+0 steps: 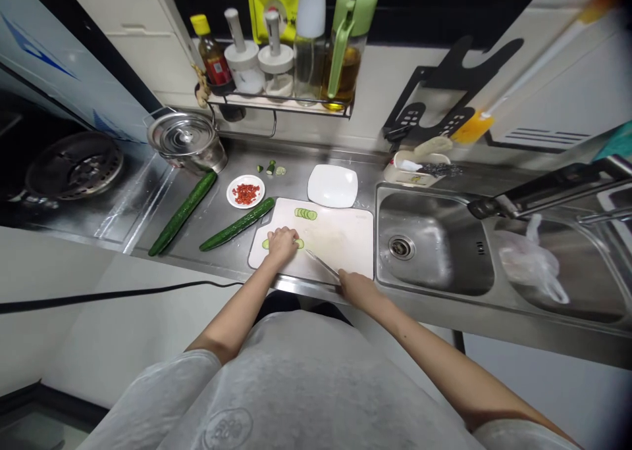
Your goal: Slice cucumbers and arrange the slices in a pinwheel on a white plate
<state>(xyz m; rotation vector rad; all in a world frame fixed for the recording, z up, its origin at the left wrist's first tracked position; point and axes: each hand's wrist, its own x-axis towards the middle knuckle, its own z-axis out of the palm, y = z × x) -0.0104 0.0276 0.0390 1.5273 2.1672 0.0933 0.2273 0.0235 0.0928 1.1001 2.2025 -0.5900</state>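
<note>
1. Single head-worn view, looking forward and steeply down over grey shirt [301, 384].
2. Near the work; cutting board [340, 243] about mid-frame.
3. Wide sweep: frying pan [72, 164] far left, double sink [439, 256] right.

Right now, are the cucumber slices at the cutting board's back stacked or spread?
Spread: the cucumber slices lie in an overlapping row on the cutting board, edges showing.
</note>
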